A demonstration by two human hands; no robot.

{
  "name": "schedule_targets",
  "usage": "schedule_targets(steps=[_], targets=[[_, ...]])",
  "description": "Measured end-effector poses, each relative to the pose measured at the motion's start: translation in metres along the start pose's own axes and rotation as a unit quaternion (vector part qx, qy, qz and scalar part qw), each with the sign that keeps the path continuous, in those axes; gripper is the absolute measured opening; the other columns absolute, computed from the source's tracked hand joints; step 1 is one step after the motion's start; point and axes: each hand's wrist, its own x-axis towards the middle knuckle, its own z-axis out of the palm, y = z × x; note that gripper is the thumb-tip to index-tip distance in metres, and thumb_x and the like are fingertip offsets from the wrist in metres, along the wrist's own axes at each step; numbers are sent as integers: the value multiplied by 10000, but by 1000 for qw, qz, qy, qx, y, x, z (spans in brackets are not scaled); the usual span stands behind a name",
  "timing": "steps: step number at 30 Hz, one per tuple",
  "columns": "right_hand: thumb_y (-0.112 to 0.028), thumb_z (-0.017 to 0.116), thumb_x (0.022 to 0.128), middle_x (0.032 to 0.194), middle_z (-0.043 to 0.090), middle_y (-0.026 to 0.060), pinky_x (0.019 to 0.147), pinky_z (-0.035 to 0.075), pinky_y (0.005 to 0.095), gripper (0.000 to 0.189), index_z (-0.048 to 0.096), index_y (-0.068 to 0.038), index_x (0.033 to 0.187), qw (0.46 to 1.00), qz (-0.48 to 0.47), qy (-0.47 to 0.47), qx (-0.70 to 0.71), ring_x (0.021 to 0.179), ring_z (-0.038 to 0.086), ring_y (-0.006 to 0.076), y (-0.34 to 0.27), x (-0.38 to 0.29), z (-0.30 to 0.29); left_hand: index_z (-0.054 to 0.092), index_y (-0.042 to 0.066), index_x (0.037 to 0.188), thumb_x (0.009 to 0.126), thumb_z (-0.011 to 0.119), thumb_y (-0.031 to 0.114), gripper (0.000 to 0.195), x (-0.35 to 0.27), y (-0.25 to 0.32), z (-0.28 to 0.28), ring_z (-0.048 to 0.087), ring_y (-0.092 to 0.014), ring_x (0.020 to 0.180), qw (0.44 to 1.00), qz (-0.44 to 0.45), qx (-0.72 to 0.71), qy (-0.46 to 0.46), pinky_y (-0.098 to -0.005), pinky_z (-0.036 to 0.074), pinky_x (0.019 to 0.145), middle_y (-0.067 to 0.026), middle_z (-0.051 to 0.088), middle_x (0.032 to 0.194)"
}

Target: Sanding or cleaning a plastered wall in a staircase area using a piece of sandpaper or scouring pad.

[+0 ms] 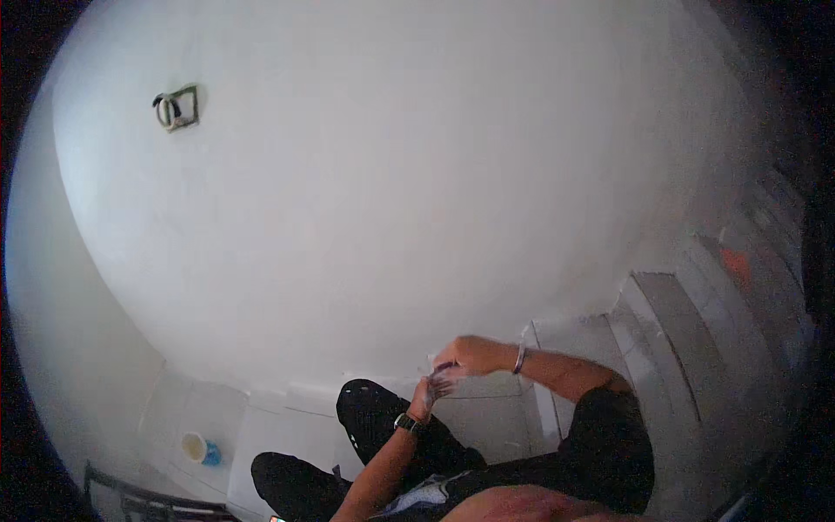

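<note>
My right hand, with a pale band at its wrist, is bent over my left hand above my knees. A small dark object shows between the two hands; blur hides what it is and how it is gripped. Whitish smears cover the fingers and palm of my left hand, whose wrist wears a dark watch. Both hands are close to the foot of a smooth white wall. Under my arms are my legs in black trousers with white specks.
Tiled steps rise along the wall at the right, with an orange patch farther up. A white and blue bucket stands at the lower left, near a dark metal railing. A roll-like ring hangs at a square wall opening.
</note>
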Motion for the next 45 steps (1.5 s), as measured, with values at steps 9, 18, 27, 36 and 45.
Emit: schedule_targets(steps=[9,18,27,36,45], targets=[[-243,694,835,763,632,74,600,456,288,275,622,8,921,913,259,266,171,680,532,72,35,-60,115,610,39,937,937,554,193,163,-18,27,45,500,-43,685,988,25,150,20,-218,417,613,43,579,790],[-221,704,809,943,652,138,673,526,330,331,604,-29,1059,886,206,415,33,753,657,234,55,-122,89,649,-20,914,894,623,159,182,-24,31,79,552,-70,714,939,16,331,89,-254,462,632,8,629,797],[-158,636,861,996,639,121,737,512,322,282,576,2,1085,698,347,625,27,872,630,202,150,-199,136,645,-20,849,891,617,263,287,-14,22,101,523,-87,594,851,15,505,141,-287,434,547,-38,600,638],[-122,582,897,985,622,102,763,503,297,194,557,6,1041,577,292,746,157,899,610,184,194,-210,160,641,-15,873,865,597,419,436,5,-23,96,541,-136,517,840,38,529,114,-330,427,507,-81,566,548],[-131,545,917,973,625,101,774,497,289,183,567,10,1031,606,406,680,75,858,606,181,208,-223,164,649,11,865,900,545,404,409,17,-66,88,581,-226,552,869,74,483,79,-383,443,538,-144,619,645]])
